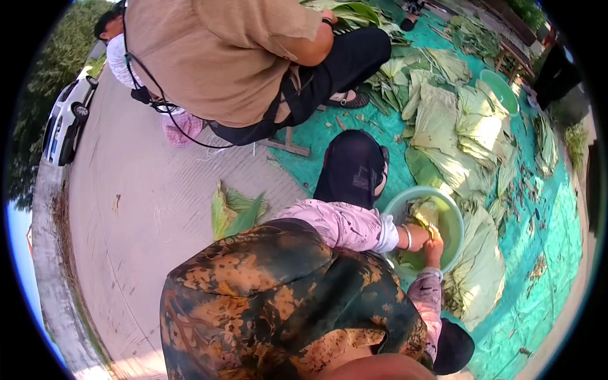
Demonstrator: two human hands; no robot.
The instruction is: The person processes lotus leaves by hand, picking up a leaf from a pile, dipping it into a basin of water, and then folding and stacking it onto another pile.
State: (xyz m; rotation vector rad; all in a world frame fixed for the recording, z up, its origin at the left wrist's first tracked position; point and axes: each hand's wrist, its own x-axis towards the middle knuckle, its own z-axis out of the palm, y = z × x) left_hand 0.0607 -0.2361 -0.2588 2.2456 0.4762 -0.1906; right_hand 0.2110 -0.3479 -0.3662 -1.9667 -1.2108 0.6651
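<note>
A light green basin (455,218) stands on the green sheet in front of me, with water and wilted leaf pieces inside. My left hand (414,237), with a pale bracelet at the wrist, is closed over the basin on a yellowish leaf (428,214). Against it, my right hand (434,249) is also closed, its fingers meeting the left ones at the leaf's lower end. Pink patterned sleeves cover both arms. Large wilted leaves (478,269) lie flat right beside the basin.
A person in a brown shirt (215,57) sits close by on a low wooden stool (290,147). Big leaves (437,123) are heaped over the green sheet (538,304), near another green basin (500,88). Loose leaves (237,209) lie on concrete; a white car (69,120) is parked beyond.
</note>
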